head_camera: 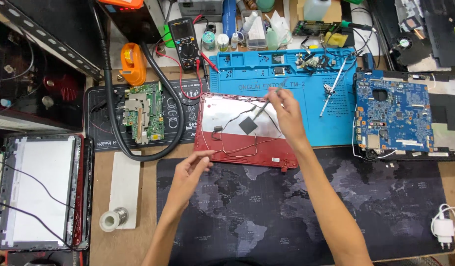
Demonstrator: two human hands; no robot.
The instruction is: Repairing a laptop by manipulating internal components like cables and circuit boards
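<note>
Right hand (284,109) holds tweezers (268,102) over red laptop lid (247,148); left hand (190,170) at edge.
</note>
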